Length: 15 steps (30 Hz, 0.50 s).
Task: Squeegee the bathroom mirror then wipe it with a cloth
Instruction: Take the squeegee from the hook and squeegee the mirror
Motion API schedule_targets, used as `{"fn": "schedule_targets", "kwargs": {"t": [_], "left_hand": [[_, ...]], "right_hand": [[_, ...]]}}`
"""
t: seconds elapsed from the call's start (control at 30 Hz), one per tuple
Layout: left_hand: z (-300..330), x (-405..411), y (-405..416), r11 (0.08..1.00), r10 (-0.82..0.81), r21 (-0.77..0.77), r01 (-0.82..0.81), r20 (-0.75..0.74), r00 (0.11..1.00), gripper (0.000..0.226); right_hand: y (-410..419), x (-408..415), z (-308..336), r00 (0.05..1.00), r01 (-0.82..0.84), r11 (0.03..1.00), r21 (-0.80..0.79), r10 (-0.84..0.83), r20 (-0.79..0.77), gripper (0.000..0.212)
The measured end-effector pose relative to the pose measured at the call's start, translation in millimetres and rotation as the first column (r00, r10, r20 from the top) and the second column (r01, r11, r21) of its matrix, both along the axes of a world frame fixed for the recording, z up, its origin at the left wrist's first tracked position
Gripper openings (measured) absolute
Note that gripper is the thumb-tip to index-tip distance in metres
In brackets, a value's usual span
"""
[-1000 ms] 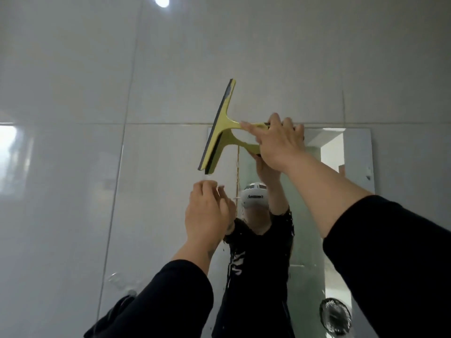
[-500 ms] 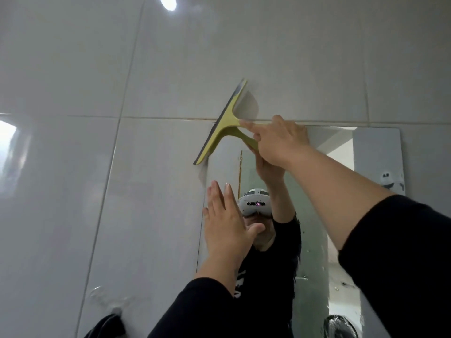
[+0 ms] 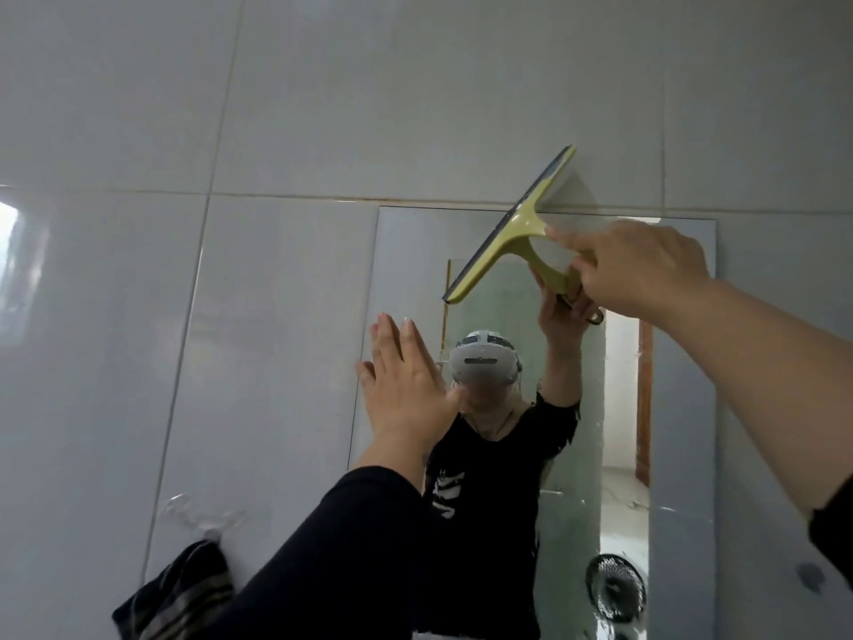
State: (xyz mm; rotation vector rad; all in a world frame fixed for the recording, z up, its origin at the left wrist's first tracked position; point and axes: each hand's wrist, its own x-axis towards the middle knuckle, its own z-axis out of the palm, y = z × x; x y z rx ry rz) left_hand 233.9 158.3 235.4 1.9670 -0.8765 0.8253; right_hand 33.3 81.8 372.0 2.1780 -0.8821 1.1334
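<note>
The squeegee [image 3: 517, 233] has swung rightward across the mirror's top since a second ago — the left hand [image 3: 406, 390] has flattened out.

Nearest, the left hand's fingers are straight, at the mirror [image 3: 683, 408] left edge; the right hand [image 3: 632, 265] grips the squeegee's handle, blade tilted across the top edge onto tile. It looks light, stiff plastic — best held by the handle. A dark cloth [image 3: 180, 593] hangs lower left.

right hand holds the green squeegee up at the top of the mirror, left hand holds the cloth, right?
Not quite. In the head view the left hand is flat, open and holds nothing; the cloth hangs on the wall. The right hand does hold the squeegee.
</note>
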Motion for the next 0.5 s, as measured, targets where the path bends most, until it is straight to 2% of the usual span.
{"fn": "schedule_targets", "kwargs": {"t": [0.27, 0.5], "left_hand": [[-14, -11, -10, 0.998, -0.061, 0.018, 0.061, -0.011, 0.998, 0.111], [-16, -12, -10, 0.996, -0.083, -0.017, 0.083, -0.001, 0.997, 0.115]], "right_hand": [[-29, -50, -12, 0.994, 0.092, 0.993, 0.074, -0.096, 0.055, 0.048], [-44, -74, -27, 0.983, 0.028, 0.981, 0.192, -0.062, 0.173, 0.049]]}}
